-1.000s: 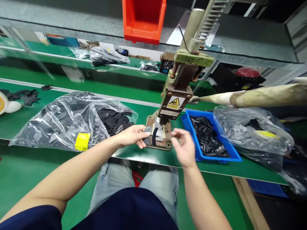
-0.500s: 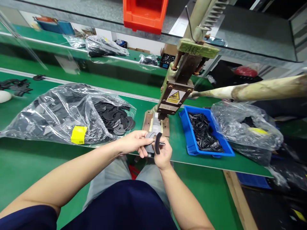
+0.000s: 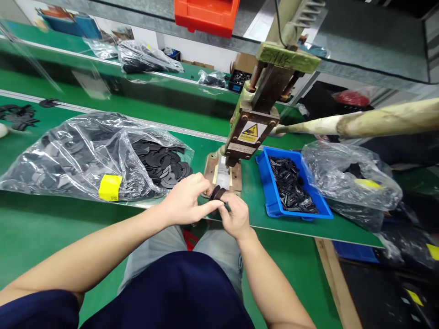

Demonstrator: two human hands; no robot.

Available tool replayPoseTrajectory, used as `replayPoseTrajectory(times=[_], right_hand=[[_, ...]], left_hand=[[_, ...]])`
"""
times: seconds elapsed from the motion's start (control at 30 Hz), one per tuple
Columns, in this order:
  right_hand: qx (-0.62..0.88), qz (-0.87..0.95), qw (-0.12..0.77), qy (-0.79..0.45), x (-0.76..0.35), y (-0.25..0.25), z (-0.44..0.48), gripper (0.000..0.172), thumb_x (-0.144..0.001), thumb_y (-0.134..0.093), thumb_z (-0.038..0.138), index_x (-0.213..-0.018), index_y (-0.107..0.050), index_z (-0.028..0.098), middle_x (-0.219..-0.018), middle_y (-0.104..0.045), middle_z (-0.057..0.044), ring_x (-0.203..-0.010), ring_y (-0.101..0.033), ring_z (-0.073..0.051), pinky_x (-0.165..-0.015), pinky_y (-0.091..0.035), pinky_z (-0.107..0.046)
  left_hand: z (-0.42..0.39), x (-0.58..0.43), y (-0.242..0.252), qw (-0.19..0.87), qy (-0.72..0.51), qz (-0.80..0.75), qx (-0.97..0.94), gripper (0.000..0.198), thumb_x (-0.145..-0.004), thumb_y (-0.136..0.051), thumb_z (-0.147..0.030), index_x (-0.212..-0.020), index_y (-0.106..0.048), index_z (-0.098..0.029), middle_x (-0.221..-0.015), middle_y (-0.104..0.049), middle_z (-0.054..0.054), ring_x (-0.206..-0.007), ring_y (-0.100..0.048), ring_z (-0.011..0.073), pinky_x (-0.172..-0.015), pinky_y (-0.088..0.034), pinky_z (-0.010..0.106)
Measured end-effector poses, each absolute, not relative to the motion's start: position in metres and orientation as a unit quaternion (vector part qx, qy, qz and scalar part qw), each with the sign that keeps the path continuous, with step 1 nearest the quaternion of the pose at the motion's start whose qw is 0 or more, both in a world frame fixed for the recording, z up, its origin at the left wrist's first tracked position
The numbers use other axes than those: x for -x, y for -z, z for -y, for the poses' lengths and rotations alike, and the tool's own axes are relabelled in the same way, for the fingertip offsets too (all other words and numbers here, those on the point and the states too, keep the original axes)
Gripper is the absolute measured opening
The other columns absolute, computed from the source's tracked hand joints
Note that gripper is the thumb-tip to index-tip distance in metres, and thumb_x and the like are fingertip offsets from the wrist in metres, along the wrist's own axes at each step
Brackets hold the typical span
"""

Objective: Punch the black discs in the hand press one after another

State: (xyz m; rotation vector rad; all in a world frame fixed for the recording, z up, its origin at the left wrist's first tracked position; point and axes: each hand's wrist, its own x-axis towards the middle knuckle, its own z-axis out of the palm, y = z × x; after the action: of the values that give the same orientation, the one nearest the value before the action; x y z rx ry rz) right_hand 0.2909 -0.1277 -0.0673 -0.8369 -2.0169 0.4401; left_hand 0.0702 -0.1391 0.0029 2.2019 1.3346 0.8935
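Just in front of the hand press (image 3: 252, 132), my two hands meet over dark curved plastic pieces (image 3: 215, 193), seen edge-on and lying close side by side. My left hand (image 3: 187, 201) is closed on them from the left, thumb stretched along the near side. From the right, my right hand (image 3: 236, 214) pinches the same pieces, its thumb tip near the left thumb. Whether the pieces are joined cannot be seen. Beyond the fingers, the pale metal fixture (image 3: 223, 177) sits on the press base under the ram.
A clear plastic bag (image 3: 78, 151) of curved black pieces (image 3: 163, 164) lies open at left. A blue bin (image 3: 270, 209) with small black parts stands at right, beside another plastic bag (image 3: 356, 178). The press's long lever (image 3: 370, 123) reaches right. An orange bin (image 3: 207, 20) hangs above.
The curved pieces have turned from a flat grey face showing to edge-on and come together. My left hand has rolled over, its back now upward. The view has shifted slightly.
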Motion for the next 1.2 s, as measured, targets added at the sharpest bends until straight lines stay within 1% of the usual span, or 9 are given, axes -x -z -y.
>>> replayPoseTrajectory(times=[0.1,0.23,0.33,0.53,0.67,0.83,0.93,1.07,1.2], right_hand=[[0.344,0.822,0.425,-0.161,-0.29,0.064,0.128,0.007,-0.096,-0.06,0.022,-0.101,-0.065,0.021,-0.091,-0.071,-0.006,-0.083,-0.065,-0.019,-0.077,-0.052,-0.035],[0.342,0.832,0.409,-0.152,-0.291,0.059,0.129,0.007,-0.096,-0.06,0.023,-0.1,-0.065,0.021,-0.089,-0.071,-0.006,-0.082,-0.064,-0.019,-0.076,-0.051,-0.035],[0.342,0.835,0.404,-0.15,-0.292,0.058,0.128,0.009,-0.097,-0.059,0.026,-0.1,-0.066,0.022,-0.09,-0.072,-0.007,-0.082,-0.064,-0.019,-0.076,-0.051,-0.036],[0.336,0.841,0.395,-0.155,-0.291,0.06,0.13,0.011,-0.096,-0.061,0.029,-0.101,-0.069,0.023,-0.09,-0.073,-0.006,-0.082,-0.066,-0.019,-0.077,-0.055,-0.037],[0.338,0.828,0.421,-0.153,-0.292,0.058,0.134,0.009,-0.095,-0.062,0.023,-0.102,-0.068,0.024,-0.089,-0.074,-0.005,-0.08,-0.068,-0.018,-0.076,-0.058,-0.037],[0.284,0.821,0.47,-0.156,-0.289,0.047,0.138,0.026,-0.09,-0.067,0.014,-0.112,-0.069,0.027,-0.098,-0.076,-0.005,-0.089,-0.073,-0.021,-0.081,-0.062,-0.039],[0.252,0.837,0.453,-0.172,-0.286,0.051,0.128,0.028,-0.087,-0.07,0.016,-0.113,-0.07,0.028,-0.096,-0.077,-0.006,-0.086,-0.076,-0.023,-0.075,-0.064,-0.037],[0.293,0.839,0.426,-0.171,-0.283,0.066,0.118,0.021,-0.09,-0.069,0.03,-0.111,-0.072,0.029,-0.102,-0.079,-0.007,-0.091,-0.079,-0.026,-0.079,-0.068,-0.039],[0.322,0.828,0.426,-0.172,-0.283,0.079,0.121,0.016,-0.09,-0.068,0.036,-0.104,-0.074,0.029,-0.099,-0.08,-0.006,-0.087,-0.08,-0.024,-0.077,-0.069,-0.033]], left_hand=[[0.139,-0.073,0.006,0.208,-0.312,-0.481,-0.793,0.029,-0.098,-0.062,-0.049,-0.089,-0.061,-0.021,-0.088,-0.057,0.003,-0.085,-0.058,0.02,-0.078,-0.05,0.036],[0.139,-0.072,0.015,0.154,-0.393,-0.529,-0.736,0.048,-0.09,-0.074,-0.049,-0.124,-0.06,-0.019,-0.11,-0.058,0.009,-0.1,-0.059,0.024,-0.088,-0.052,0.039],[0.14,-0.071,0.014,0.14,-0.382,-0.503,-0.762,0.033,-0.091,-0.073,-0.047,-0.11,-0.067,-0.021,-0.105,-0.06,0.009,-0.103,-0.058,0.0258,-0.093,-0.049,0.041],[0.134,-0.073,0.02,0.345,-0.329,-0.5,-0.723,0.041,-0.098,-0.061,-0.046,-0.068,-0.052,-0.02,-0.078,-0.054,0.001,-0.078,-0.053,0.0169,-0.075,-0.044,0.031],[0.129,-0.075,0.024,0.433,-0.35,-0.499,-0.664,0.039,-0.095,-0.067,-0.047,-0.071,-0.051,-0.02,-0.078,-0.051,-0.002,-0.072,-0.05,0.0131,-0.069,-0.042,0.028],[0.149,-0.073,0.012,0.604,-0.429,-0.434,-0.512,0.04,-0.079,-0.085,-0.043,-0.104,-0.061,-0.024,-0.093,-0.066,0.0,-0.078,-0.062,0.0143,-0.071,-0.053,0.029],[0.162,-0.059,0.011,0.707,-0.392,-0.36,-0.466,0.028,-0.082,-0.081,-0.046,-0.092,-0.067,-0.023,-0.082,-0.068,0.002,-0.065,-0.063,0.0161,-0.061,-0.055,0.032],[0.177,-0.001,0.01,0.581,-0.482,-0.46,-0.466,0.023,-0.087,-0.077,-0.047,-0.093,-0.076,-0.025,-0.083,-0.072,0.003,-0.066,-0.067,0.0192,-0.066,-0.06,0.036],[0.186,0.104,0.008,0.235,-0.532,-0.642,-0.499,0.029,-0.094,-0.068,-0.043,-0.115,-0.08,-0.026,-0.111,-0.078,0.006,-0.104,-0.072,0.024,-0.102,-0.058,0.038]])
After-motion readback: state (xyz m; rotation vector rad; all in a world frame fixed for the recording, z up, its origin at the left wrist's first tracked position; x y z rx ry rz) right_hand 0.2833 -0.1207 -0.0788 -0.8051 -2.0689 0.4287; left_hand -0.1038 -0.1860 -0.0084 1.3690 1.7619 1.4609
